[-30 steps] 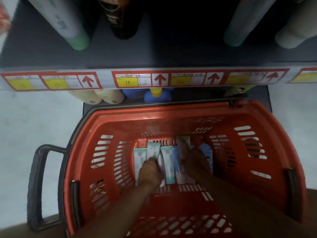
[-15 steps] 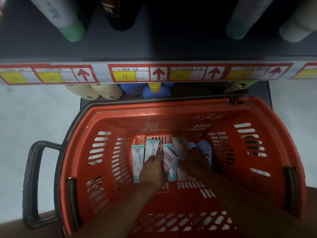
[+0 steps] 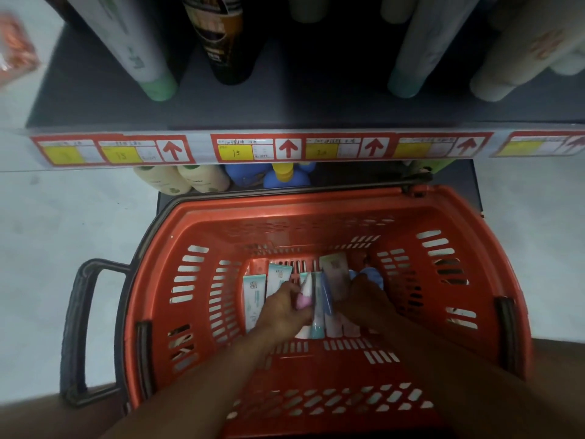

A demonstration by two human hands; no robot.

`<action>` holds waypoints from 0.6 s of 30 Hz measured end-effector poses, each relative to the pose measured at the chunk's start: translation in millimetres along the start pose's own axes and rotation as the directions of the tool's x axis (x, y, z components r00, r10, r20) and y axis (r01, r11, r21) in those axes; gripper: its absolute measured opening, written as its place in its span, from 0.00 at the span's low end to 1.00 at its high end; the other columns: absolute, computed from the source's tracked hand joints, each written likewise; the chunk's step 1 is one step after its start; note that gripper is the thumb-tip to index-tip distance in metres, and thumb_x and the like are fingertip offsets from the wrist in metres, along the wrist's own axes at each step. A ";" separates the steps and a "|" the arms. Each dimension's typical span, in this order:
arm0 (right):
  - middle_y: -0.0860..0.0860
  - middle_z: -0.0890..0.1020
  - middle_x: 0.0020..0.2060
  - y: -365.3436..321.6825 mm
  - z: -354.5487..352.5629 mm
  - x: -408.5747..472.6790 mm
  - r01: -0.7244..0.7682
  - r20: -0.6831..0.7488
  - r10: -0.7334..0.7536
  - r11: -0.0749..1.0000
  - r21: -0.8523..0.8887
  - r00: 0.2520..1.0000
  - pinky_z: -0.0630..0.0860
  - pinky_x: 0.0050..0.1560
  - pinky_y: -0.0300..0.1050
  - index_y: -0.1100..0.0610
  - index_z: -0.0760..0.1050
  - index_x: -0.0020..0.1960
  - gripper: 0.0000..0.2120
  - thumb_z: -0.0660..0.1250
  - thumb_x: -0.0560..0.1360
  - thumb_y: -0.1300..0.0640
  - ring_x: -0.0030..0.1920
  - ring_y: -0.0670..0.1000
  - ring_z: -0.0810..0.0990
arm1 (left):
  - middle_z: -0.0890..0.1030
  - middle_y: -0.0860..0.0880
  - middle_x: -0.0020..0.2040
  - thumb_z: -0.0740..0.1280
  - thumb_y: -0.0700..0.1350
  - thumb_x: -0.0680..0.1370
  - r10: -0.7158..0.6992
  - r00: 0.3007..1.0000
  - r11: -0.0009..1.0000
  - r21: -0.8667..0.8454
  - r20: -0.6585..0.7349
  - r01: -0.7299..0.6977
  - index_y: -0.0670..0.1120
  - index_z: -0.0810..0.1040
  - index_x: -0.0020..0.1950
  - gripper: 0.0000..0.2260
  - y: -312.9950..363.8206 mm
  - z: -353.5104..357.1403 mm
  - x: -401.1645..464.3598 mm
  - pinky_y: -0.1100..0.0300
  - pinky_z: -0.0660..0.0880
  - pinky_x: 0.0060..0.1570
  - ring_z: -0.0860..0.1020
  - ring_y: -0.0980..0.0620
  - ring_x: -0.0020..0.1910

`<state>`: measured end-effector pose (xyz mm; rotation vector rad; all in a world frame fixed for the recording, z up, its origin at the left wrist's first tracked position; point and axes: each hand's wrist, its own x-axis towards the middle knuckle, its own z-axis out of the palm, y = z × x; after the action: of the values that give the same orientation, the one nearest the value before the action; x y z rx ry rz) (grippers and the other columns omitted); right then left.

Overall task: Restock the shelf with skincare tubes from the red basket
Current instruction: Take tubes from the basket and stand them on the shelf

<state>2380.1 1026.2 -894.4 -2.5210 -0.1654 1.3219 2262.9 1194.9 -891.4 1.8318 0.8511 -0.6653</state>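
Both hands down in red slotted plastic basket [image 3: 202, 312]. Since half a second ago: left hand [image 3: 285, 312] now closed on small pink-capped white tube [image 3: 305, 297], raised off pile. Right hand [image 3: 364, 304] closed around pale tube with blue one [image 3: 334, 282]. Teal-white tubes [image 3: 254, 299] remain on floor. Judged: gathering stage; dark shelf [image 3: 285, 103] above not yet restocked.

A pale grey floor [image 3: 47, 236] lies either side of the dark shelving unit [image 3: 316, 103]. Light is dim. Red-and-yellow price labels [image 3: 285, 148] line its front edge.
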 end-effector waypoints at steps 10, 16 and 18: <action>0.51 0.84 0.47 -22.2 -22.2 -41.0 -0.037 -0.093 0.043 0.997 0.062 0.995 0.77 0.53 0.39 0.57 0.74 0.36 0.18 0.79 0.67 0.47 0.52 0.50 0.82 | 0.85 0.41 0.56 0.61 0.42 0.83 -0.055 0.937 0.719 -0.638 0.344 0.276 0.45 0.77 0.68 0.14 40.0 -36.8 -39.8 0.36 0.80 0.59 0.84 0.40 0.56; 0.49 0.84 0.55 16.3 4.3 -4.5 0.125 -0.208 -0.100 0.986 0.111 0.973 0.83 0.53 0.49 0.52 0.77 0.65 0.43 0.69 0.53 0.33 0.55 0.51 0.85 | 0.85 0.39 0.59 0.71 0.36 0.78 0.088 0.953 0.747 -0.652 0.292 0.131 0.47 0.76 0.69 0.20 44.4 -45.8 -71.1 0.42 0.83 0.51 0.84 0.42 0.54; 0.48 0.84 0.54 25.3 7.6 3.1 0.147 -0.237 -0.120 0.984 0.101 0.964 0.84 0.53 0.50 0.50 0.77 0.64 0.42 0.69 0.53 0.32 0.54 0.51 0.85 | 0.87 0.44 0.54 0.73 0.34 0.78 0.107 0.959 0.760 -0.644 0.261 0.090 0.48 0.76 0.68 0.21 49.2 -48.7 -84.9 0.50 0.82 0.43 0.86 0.47 0.49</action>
<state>2374.9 1004.3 -908.7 -2.4902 -0.1978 0.9510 2254.0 1203.8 -782.6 1.0707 0.7537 -0.5163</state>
